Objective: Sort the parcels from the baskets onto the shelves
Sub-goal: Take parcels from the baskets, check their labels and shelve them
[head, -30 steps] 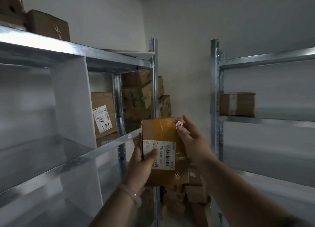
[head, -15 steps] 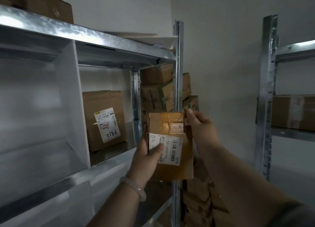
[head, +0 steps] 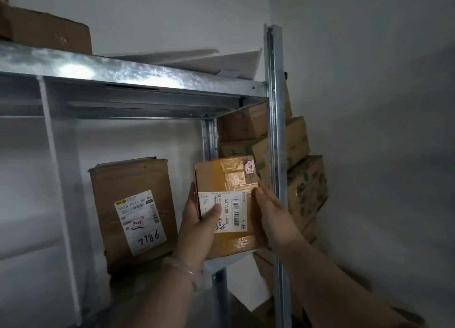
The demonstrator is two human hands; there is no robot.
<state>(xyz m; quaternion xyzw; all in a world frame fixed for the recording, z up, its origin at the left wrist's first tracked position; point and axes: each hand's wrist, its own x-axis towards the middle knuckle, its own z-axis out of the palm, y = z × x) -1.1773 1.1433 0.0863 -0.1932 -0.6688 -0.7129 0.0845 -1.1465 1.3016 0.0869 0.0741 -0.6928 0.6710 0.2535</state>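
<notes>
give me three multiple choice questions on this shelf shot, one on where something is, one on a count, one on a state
1. Where is the held parcel relative to the box marked 7786?
A) on top of it
B) to its right
C) to its left

2. How many hands hold the held parcel?
A) none
B) one
C) two

3. What state is the held parcel in?
A) taped shut
B) flaps open
C) crushed flat

Answers:
1 B, it sits between that box and the shelf's metal post.
2 C, the left hand holds its left edge with the thumb on the label, and the right hand holds its right side.
3 A, glossy tape runs over its closed face.
</notes>
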